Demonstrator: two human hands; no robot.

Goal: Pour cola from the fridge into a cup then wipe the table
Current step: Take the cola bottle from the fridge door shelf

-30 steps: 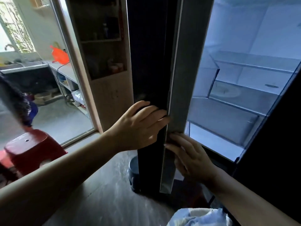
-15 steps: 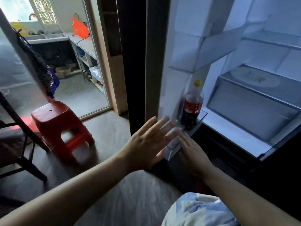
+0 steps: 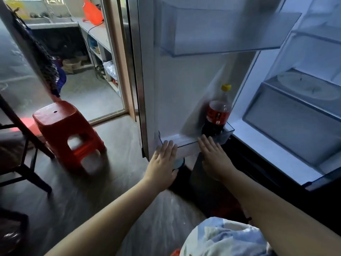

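Head view: half a second before, the door (image 3: 177, 100) was only part open; now it stood wide, baring the cola (image 3: 217, 115) upright in the right end of the lower door bin (image 3: 186, 143). The left hand (image 3: 163, 163) and right hand (image 3: 215, 159) lay flat, fingers spread, empty, at the bin's front edge, though actual contact was hard to judge. The bottle seemed reachable, so grasping it looked next. No cup showed.
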